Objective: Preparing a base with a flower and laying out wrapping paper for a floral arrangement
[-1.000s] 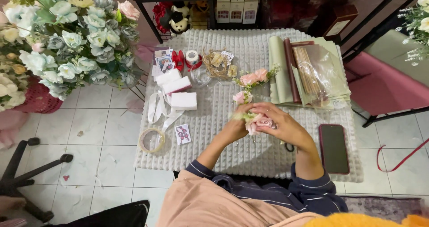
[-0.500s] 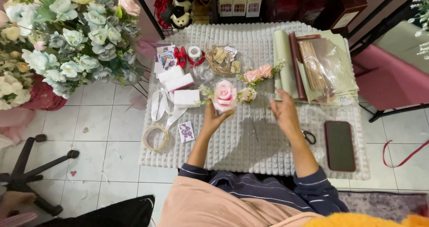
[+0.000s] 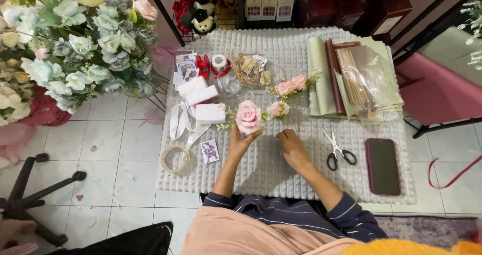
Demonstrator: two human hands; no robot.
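Right hand dropped beside left hand, gripping rose.

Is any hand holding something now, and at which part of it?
The left hand holds a pink rose from below, under the bloom. The right hand rests on the white mat, apparently empty.

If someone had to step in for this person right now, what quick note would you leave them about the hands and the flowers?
Left hand: holds a pink rose upright by its base, over the white knobbly mat.
Right hand: holds nothing, resting palm down on the mat beside the left.
Nearby: a smaller pink bud just behind the rose, two more pink roses further back, scissors and a phone to the right, a tape roll to the left.
Done: one rose is in hand.
Left: the other blooms lie loose on the mat.
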